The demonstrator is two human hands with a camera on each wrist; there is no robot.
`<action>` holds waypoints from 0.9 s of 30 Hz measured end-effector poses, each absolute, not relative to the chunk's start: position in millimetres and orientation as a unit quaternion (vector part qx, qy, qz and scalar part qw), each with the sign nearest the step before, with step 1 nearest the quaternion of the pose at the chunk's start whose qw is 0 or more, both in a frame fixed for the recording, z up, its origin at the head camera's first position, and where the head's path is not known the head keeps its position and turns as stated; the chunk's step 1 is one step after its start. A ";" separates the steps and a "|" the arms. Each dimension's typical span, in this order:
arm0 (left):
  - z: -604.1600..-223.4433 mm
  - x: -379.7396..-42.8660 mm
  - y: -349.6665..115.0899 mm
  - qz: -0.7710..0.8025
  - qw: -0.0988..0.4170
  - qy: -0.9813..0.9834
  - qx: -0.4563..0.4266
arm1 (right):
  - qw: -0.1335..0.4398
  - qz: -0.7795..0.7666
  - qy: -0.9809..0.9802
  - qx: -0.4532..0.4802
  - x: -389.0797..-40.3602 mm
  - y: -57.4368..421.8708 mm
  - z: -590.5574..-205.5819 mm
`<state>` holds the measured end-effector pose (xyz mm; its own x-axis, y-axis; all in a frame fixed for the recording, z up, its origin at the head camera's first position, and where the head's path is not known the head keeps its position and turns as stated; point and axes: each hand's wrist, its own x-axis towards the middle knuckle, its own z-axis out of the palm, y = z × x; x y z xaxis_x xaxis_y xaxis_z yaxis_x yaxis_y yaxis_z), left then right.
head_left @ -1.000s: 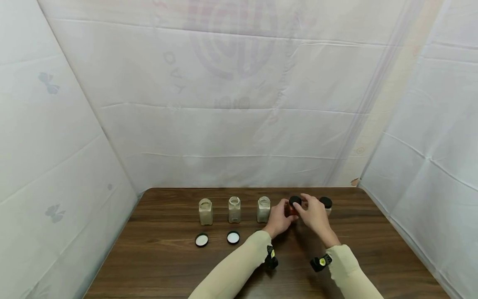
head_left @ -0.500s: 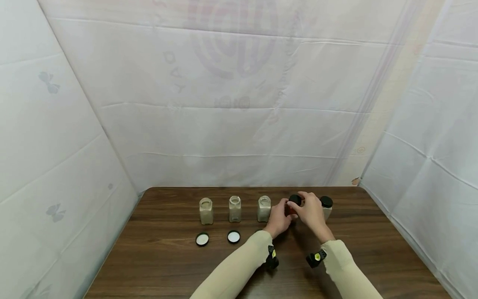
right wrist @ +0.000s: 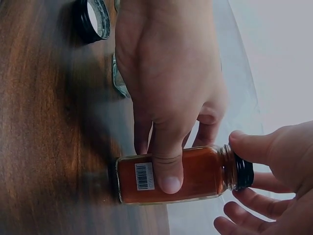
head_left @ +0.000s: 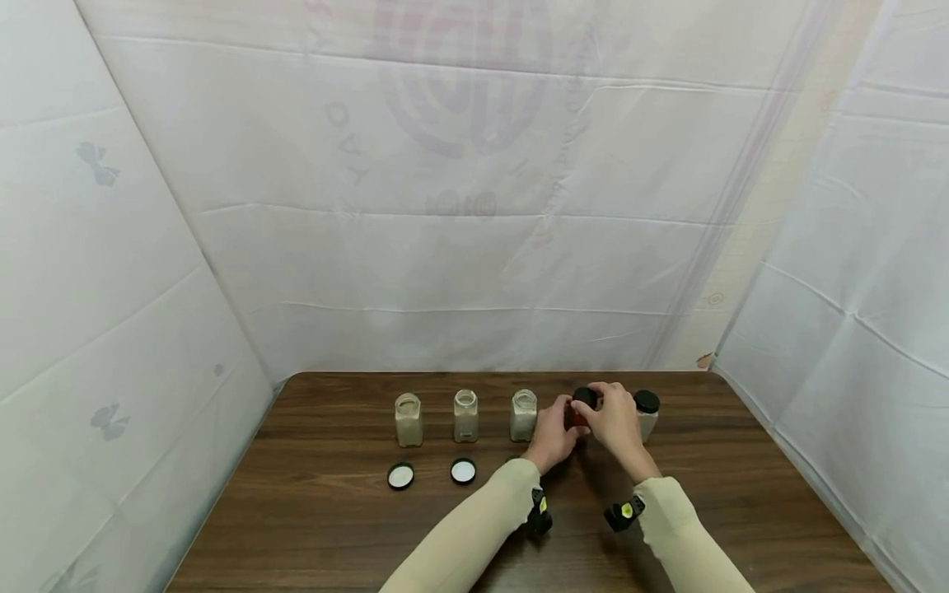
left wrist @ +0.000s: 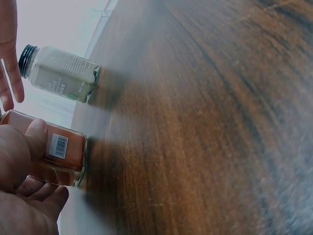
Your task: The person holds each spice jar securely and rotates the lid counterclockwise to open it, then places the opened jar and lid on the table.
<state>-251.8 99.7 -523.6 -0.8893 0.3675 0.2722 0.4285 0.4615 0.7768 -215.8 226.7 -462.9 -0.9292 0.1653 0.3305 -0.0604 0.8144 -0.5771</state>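
A square glass jar of reddish-orange powder (right wrist: pixel 200 169) with a barcode label stands on the wooden table. My left hand (head_left: pixel 552 435) grips its body, thumb across the front and fingers behind. The jar's black lid (right wrist: pixel 244 171) is on its neck, pinched between the thumb and fingers of my right hand (head_left: pixel 617 422). Right of it stands a capped jar of pale powder (left wrist: pixel 63 73) with a black lid, close beside my right hand.
Left of my hands stand three lidless jars of pale contents: a left one (head_left: pixel 409 424), a middle one (head_left: pixel 465 418) and a right one (head_left: pixel 522 417). Upturned black lids (head_left: pixel 400 475) (head_left: pixel 463 471) lie before them. White sheeting (head_left: pixel 460 272) rises behind the table (head_left: pixel 311 527).
My right hand has shifted slightly left and turned about the black lid, its wrist swinging left. My left hand keeps its grip on the jar.
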 end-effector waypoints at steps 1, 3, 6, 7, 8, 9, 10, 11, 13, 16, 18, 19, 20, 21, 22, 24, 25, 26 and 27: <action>-523.7 -251.8 99.5 -0.463 0.033 -0.854 -0.235 | 0.186 0.305 -0.934 -0.028 -215.6 226.8 -463.1; -523.9 -251.9 99.3 -0.463 0.033 -0.853 -0.239 | 0.187 0.305 -0.933 -0.027 -215.5 227.1 -463.7; -524.0 -252.1 98.9 -0.462 0.030 -0.853 -0.243 | 0.189 0.306 -0.933 -0.025 -215.2 227.3 -464.4; -523.9 -252.0 98.7 -0.462 0.028 -0.853 -0.243 | 0.189 0.306 -0.933 -0.024 -215.0 227.2 -464.4; -523.7 -252.0 98.5 -0.461 0.028 -0.853 -0.244 | 0.190 0.306 -0.933 -0.022 -214.9 227.0 -464.4; -523.5 -251.9 98.3 -0.461 0.027 -0.853 -0.244 | 0.190 0.307 -0.932 -0.020 -214.9 227.0 -464.5; -523.5 -251.8 98.0 -0.460 0.027 -0.853 -0.244 | 0.189 0.308 -0.932 -0.018 -214.8 226.9 -464.2; -523.6 -251.9 97.9 -0.459 0.028 -0.854 -0.244 | 0.188 0.309 -0.932 -0.015 -214.9 226.9 -464.1; -524.0 -252.6 97.8 -0.458 0.029 -0.854 -0.245 | 0.185 0.310 -0.932 -0.007 -215.1 227.2 -463.4; -524.7 -253.5 97.9 -0.455 0.033 -0.855 -0.247 | 0.173 0.309 -0.935 0.009 -216.1 228.8 -462.2; -524.5 -253.8 97.7 -0.453 0.041 -0.854 -0.253 | 0.163 0.306 -0.938 0.021 -216.7 229.2 -461.1; -524.5 -254.0 97.6 -0.452 0.045 -0.853 -0.256 | 0.159 0.303 -0.939 0.026 -217.0 229.3 -460.6; -524.4 -253.9 97.4 -0.450 0.048 -0.853 -0.259 | 0.154 0.302 -0.940 0.031 -217.1 229.4 -460.5; -524.3 -254.0 97.4 -0.449 0.051 -0.853 -0.260 | 0.151 0.300 -0.941 0.036 -216.7 229.1 -460.1; -524.1 -253.8 97.3 -0.447 0.054 -0.854 -0.262 | 0.147 0.298 -0.942 0.038 -216.6 229.0 -460.0; -524.7 -254.2 97.4 -0.444 0.054 -0.855 -0.263 | 0.143 0.294 -0.944 0.042 -216.2 229.3 -460.0; -524.9 -254.2 97.4 -0.443 0.051 -0.856 -0.262 | 0.139 0.294 -0.945 0.043 -215.8 229.6 -459.9; -524.9 -253.9 97.2 -0.443 0.046 -0.857 -0.261 | 0.135 0.295 -0.945 0.044 -215.3 230.0 -459.7; -525.0 -253.7 97.2 -0.444 0.044 -0.856 -0.261 | 0.131 0.295 -0.945 0.044 -214.9 230.4 -459.2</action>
